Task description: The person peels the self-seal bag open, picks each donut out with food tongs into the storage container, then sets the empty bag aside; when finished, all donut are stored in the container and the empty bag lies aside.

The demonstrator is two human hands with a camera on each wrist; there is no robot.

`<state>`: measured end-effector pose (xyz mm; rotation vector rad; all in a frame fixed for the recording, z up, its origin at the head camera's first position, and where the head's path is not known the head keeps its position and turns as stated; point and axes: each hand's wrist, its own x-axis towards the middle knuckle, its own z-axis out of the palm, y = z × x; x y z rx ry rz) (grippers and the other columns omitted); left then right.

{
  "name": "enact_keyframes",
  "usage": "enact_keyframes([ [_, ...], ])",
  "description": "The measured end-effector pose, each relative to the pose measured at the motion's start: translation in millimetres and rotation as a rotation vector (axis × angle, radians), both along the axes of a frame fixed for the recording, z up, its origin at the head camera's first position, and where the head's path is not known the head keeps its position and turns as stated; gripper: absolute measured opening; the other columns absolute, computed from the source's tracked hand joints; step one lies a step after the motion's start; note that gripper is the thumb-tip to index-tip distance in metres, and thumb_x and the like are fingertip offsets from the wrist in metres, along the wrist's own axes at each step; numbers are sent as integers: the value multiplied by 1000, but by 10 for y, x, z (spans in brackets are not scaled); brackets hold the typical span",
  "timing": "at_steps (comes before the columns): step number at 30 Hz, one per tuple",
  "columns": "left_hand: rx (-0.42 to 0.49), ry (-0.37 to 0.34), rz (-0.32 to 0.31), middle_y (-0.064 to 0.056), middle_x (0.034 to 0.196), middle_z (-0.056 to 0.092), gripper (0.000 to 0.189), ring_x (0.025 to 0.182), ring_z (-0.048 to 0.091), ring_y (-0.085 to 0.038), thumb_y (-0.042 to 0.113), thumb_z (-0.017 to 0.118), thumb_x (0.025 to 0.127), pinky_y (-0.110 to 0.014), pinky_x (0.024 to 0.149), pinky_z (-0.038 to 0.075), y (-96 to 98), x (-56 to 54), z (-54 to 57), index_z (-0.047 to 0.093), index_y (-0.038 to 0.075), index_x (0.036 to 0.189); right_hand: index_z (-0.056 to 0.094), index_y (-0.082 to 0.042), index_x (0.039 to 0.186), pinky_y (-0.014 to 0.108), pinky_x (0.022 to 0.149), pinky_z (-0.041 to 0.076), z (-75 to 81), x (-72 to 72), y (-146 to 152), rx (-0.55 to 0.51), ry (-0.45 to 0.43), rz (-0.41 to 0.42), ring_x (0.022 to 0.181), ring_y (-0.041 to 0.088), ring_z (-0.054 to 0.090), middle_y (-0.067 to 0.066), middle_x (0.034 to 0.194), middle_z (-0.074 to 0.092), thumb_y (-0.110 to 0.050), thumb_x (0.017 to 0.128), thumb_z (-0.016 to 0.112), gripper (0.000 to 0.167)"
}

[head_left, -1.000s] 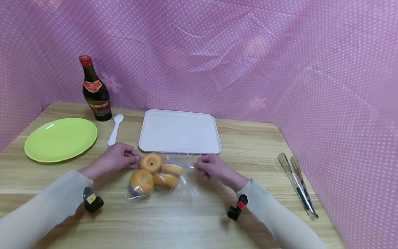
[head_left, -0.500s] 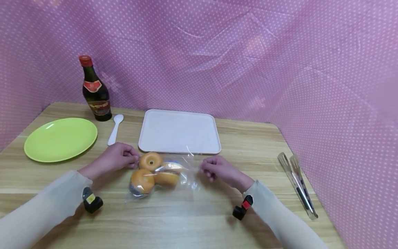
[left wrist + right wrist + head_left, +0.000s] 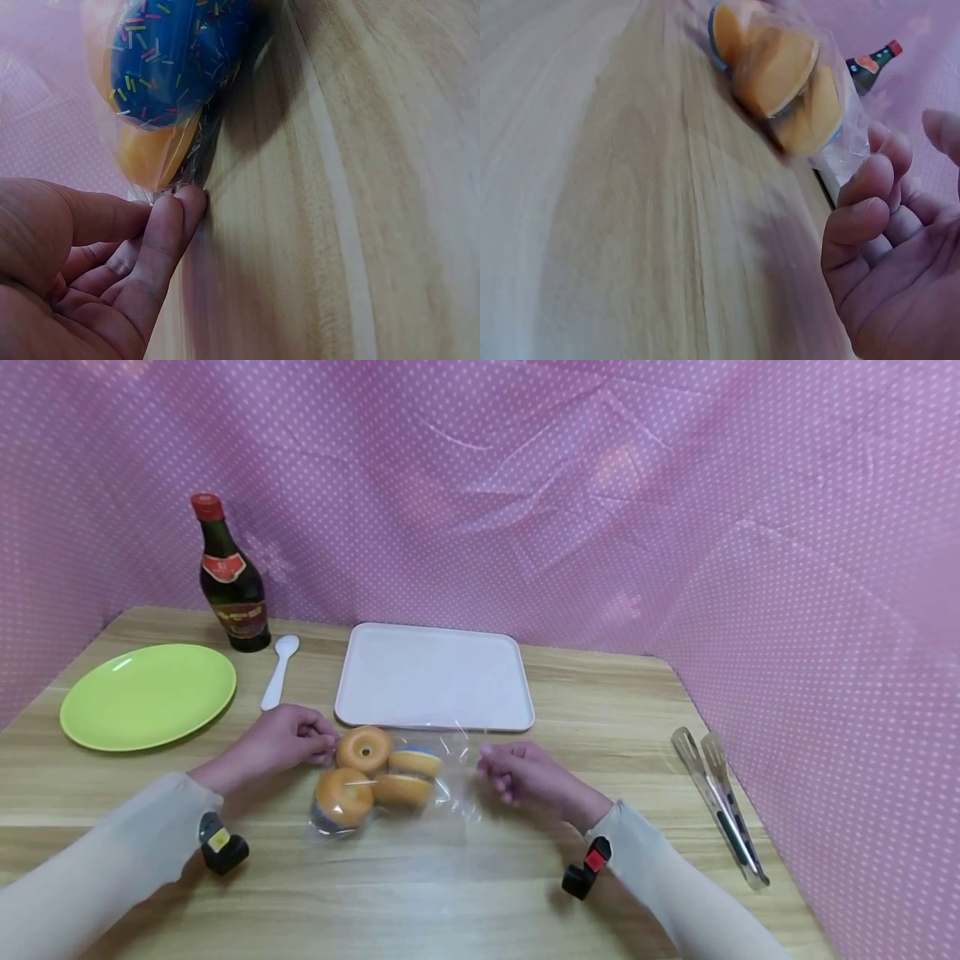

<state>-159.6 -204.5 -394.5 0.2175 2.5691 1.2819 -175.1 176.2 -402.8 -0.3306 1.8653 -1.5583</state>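
Observation:
A clear plastic bag (image 3: 450, 789) with several doughnuts (image 3: 365, 752) in it lies on the table in the head view. My left hand (image 3: 292, 739) pinches the bag's left edge between thumb and fingertips. The left wrist view shows this pinch close up, my hand (image 3: 105, 270) just under a doughnut with blue icing and sprinkles (image 3: 169, 60). At the bag's right end is my right hand (image 3: 528, 777). In the right wrist view its fingers are loosely bent and the thumb (image 3: 945, 135) stands apart from them, with no film visible between.
Behind the bag lies a white tray (image 3: 435, 677). A green plate (image 3: 147, 697), a white spoon (image 3: 279, 672) and a dark bottle with a red cap (image 3: 234, 585) are at the left. Metal tongs (image 3: 720, 806) lie near the right edge. Pink dotted cloth (image 3: 480, 510) hangs behind the table.
My right hand has shifted slightly to the right, and its thumb has lifted from the fingers. The bag's loose right end has shifted a little. My left hand stays in place.

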Motion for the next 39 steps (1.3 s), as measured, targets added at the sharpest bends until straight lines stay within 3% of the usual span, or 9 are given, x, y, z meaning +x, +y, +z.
enact_keyframes([
  [10,11,-24,12,-14,95,76,19,82,69,-9,7,65,101,-20,72,61,-8,8,8,71,-8,110,65,-16,74,19,51,41,128,180,-230,140,33,-60,52,6,45,-9,58,50,-34,104,64,35],
  [20,34,-46,16,-14,96,76,21,83,70,-10,7,64,102,-22,74,63,-19,12,-3,69,-9,112,52,-15,66,20,52,40,178,274,-358,136,72,-129,51,7,43,-8,57,47,-20,102,65,39],
  [27,8,-44,5,-12,95,76,18,82,68,-10,3,63,99,-20,71,60,-31,2,2,70,-9,111,54,-14,72,19,55,40,179,271,-313,131,89,-95,54,8,43,-8,59,46,-17,104,60,32],
  [39,-14,-39,-4,-12,93,76,19,82,68,-10,1,60,99,-20,71,60,-43,-8,0,70,-10,111,47,-14,70,18,57,39,131,227,-79,129,100,4,58,8,44,-8,63,45,-17,104,57,35],
])
